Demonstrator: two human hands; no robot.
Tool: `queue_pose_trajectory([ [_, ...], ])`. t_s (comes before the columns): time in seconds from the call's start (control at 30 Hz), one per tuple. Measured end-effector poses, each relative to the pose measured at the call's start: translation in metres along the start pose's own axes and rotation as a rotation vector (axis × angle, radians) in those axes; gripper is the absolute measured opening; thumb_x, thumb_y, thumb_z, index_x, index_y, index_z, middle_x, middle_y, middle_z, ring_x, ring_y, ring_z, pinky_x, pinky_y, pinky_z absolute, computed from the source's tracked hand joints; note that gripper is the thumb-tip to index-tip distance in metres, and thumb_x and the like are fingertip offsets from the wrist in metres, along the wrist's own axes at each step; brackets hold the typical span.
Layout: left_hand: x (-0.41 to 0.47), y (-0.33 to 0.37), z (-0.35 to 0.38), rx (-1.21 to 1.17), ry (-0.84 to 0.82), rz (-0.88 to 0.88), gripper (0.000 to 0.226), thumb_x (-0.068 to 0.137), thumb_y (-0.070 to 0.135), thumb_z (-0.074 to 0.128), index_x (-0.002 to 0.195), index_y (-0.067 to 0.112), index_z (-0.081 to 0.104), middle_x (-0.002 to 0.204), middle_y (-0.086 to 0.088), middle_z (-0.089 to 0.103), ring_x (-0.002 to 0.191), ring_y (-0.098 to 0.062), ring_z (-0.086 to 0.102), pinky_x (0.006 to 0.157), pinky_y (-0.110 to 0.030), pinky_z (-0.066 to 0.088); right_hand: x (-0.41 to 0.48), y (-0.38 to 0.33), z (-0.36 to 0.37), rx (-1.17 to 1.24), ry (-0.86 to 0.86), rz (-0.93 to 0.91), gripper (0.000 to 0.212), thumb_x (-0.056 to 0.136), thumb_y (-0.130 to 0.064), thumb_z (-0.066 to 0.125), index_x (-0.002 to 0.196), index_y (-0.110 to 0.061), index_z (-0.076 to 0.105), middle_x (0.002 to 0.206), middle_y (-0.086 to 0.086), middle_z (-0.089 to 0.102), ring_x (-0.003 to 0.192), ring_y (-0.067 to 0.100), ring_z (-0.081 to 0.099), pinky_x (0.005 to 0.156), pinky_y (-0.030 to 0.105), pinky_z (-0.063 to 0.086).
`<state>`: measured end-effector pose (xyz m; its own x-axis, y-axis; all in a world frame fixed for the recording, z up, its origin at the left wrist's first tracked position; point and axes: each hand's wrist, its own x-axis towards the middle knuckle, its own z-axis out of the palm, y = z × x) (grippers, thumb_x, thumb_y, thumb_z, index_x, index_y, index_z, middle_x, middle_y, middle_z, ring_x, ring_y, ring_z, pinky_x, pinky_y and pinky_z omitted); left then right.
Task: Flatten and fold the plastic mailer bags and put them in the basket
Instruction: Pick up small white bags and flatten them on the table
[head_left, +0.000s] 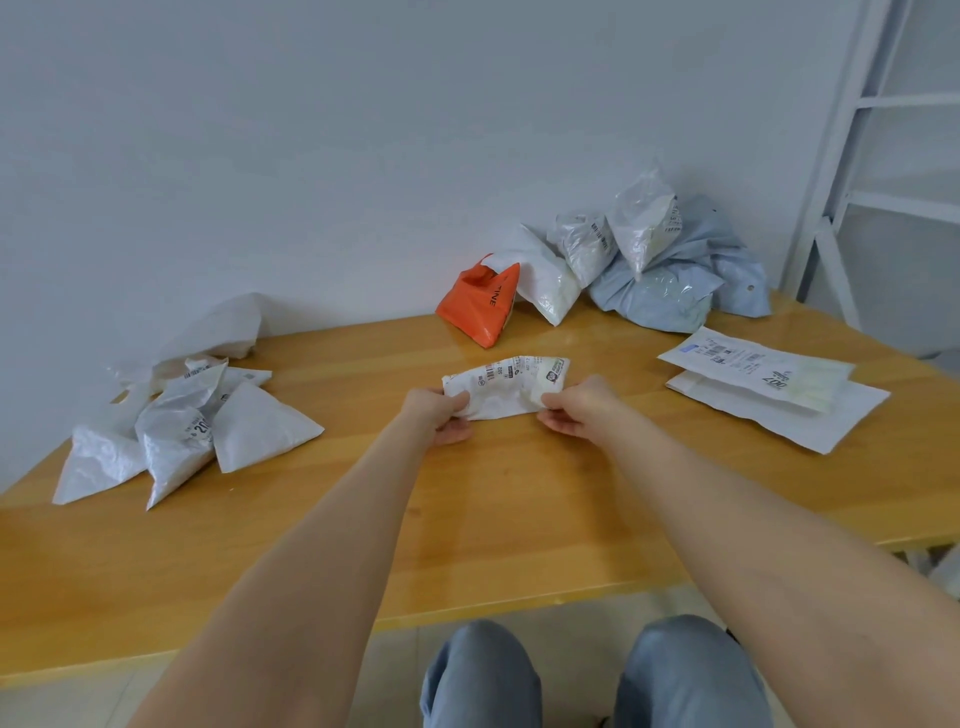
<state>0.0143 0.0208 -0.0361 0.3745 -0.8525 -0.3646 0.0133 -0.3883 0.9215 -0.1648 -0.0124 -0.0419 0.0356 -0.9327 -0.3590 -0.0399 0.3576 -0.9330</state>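
Note:
A crumpled white mailer bag (506, 387) with a printed label lies in the middle of the wooden table (467, 519). My left hand (441, 415) pinches its left end and my right hand (576, 408) pinches its right end, so the bag is held between them just above the tabletop. Two flattened white mailers (769, 384) lie stacked at the right. Several folded white triangular bags (187, 426) sit at the left. No basket is in view.
An orange bag (480, 304) and a heap of white and pale blue bags (649, 260) stand at the back right against the wall. A white metal frame (852, 156) rises at the right. My knees show below the table's front edge.

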Motion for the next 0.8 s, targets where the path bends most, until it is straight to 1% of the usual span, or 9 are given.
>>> queue_pose_trajectory([
  [0.13, 0.001, -0.002, -0.001, 0.017, 0.013, 0.027, 0.036, 0.089, 0.003, 0.064, 0.123, -0.003, 0.052, 0.079, -0.009, 0.054, 0.064, -0.015, 0.054, 0.074, -0.036, 0.056, -0.002, -0.006, -0.003, -0.048, -0.019, 0.046, 0.012, 0.091, 0.006, 0.055, 0.085, -0.004, 0.051, 0.075, 0.011, 0.057, 0.057, 0.012, 0.053, 0.051, 0.02, 0.046],
  [0.2, 0.003, -0.002, -0.001, 0.04, 0.039, 0.071, 0.033, 0.09, 0.001, 0.063, 0.121, -0.003, 0.053, 0.074, -0.009, 0.053, 0.061, -0.014, 0.052, 0.063, -0.034, 0.059, -0.004, -0.008, -0.006, -0.073, -0.005, 0.064, 0.011, 0.09, 0.008, 0.051, 0.093, -0.002, 0.054, 0.069, 0.009, 0.053, 0.054, 0.011, 0.046, 0.052, 0.02, 0.04],
  [0.27, 0.005, -0.002, -0.001, 0.074, 0.056, 0.114, 0.033, 0.089, 0.001, 0.062, 0.121, -0.001, 0.054, 0.071, -0.008, 0.053, 0.059, -0.014, 0.051, 0.054, -0.028, 0.056, -0.003, -0.009, -0.011, -0.054, 0.042, 0.063, 0.026, 0.087, 0.011, 0.046, 0.107, 0.0, 0.059, 0.067, 0.009, 0.05, 0.052, 0.012, 0.039, 0.05, 0.022, 0.035],
  [0.33, 0.008, -0.001, -0.001, 0.12, 0.069, 0.151, 0.035, 0.087, -0.003, 0.061, 0.121, 0.0, 0.054, 0.074, -0.008, 0.056, 0.057, -0.015, 0.052, 0.055, -0.026, 0.056, -0.001, -0.011, -0.016, -0.024, 0.09, 0.052, 0.03, 0.086, 0.011, 0.044, 0.109, -0.001, 0.06, 0.069, 0.009, 0.051, 0.053, 0.012, 0.037, 0.05, 0.023, 0.034],
  [0.4, 0.01, -0.001, -0.002, 0.169, 0.08, 0.167, 0.039, 0.086, -0.006, 0.059, 0.124, 0.001, 0.054, 0.083, -0.01, 0.06, 0.056, -0.016, 0.054, 0.059, -0.027, 0.056, -0.001, -0.012, -0.021, -0.017, 0.119, 0.05, 0.027, 0.087, 0.009, 0.043, 0.104, -0.004, 0.059, 0.069, 0.006, 0.051, 0.055, 0.012, 0.036, 0.05, 0.022, 0.036],
  [0.47, 0.012, -0.001, -0.002, 0.194, 0.085, 0.167, 0.04, 0.085, -0.006, 0.059, 0.125, 0.0, 0.054, 0.092, -0.013, 0.061, 0.055, -0.017, 0.055, 0.066, -0.031, 0.057, 0.0, -0.014, -0.024, -0.022, 0.136, 0.04, 0.025, 0.087, 0.009, 0.042, 0.101, -0.006, 0.059, 0.068, 0.005, 0.049, 0.055, 0.012, 0.035, 0.049, 0.022, 0.037],
  [0.57, 0.012, -0.002, -0.002, 0.227, 0.078, 0.18, 0.04, 0.085, -0.006, 0.057, 0.125, 0.0, 0.056, 0.094, -0.013, 0.06, 0.057, -0.017, 0.054, 0.071, -0.033, 0.057, 0.004, -0.016, -0.023, -0.038, 0.163, 0.013, 0.024, 0.085, 0.008, 0.044, 0.1, -0.004, 0.059, 0.068, 0.006, 0.048, 0.056, 0.014, 0.037, 0.049, 0.025, 0.037],
  [0.7, 0.008, 0.001, -0.009, 0.306, 0.022, 0.195, 0.041, 0.088, 0.004, 0.058, 0.128, 0.007, 0.054, 0.101, -0.009, 0.063, 0.07, -0.014, 0.058, 0.065, -0.03, 0.055, 0.006, -0.016, -0.026, -0.061, 0.161, 0.001, 0.021, 0.086, 0.007, 0.044, 0.095, -0.006, 0.058, 0.069, 0.006, 0.047, 0.058, 0.015, 0.039, 0.05, 0.027, 0.04],
  [0.8, 0.008, 0.004, -0.014, 0.214, -0.002, 0.178, 0.05, 0.094, 0.029, 0.057, 0.138, 0.009, 0.045, 0.117, -0.009, 0.064, 0.089, -0.02, 0.064, 0.059, -0.03, 0.053, 0.004, -0.017, -0.027, -0.119, 0.09, 0.018, 0.02, 0.086, 0.009, 0.041, 0.083, -0.006, 0.054, 0.065, 0.006, 0.043, 0.055, 0.015, 0.036, 0.054, 0.027, 0.04],
])
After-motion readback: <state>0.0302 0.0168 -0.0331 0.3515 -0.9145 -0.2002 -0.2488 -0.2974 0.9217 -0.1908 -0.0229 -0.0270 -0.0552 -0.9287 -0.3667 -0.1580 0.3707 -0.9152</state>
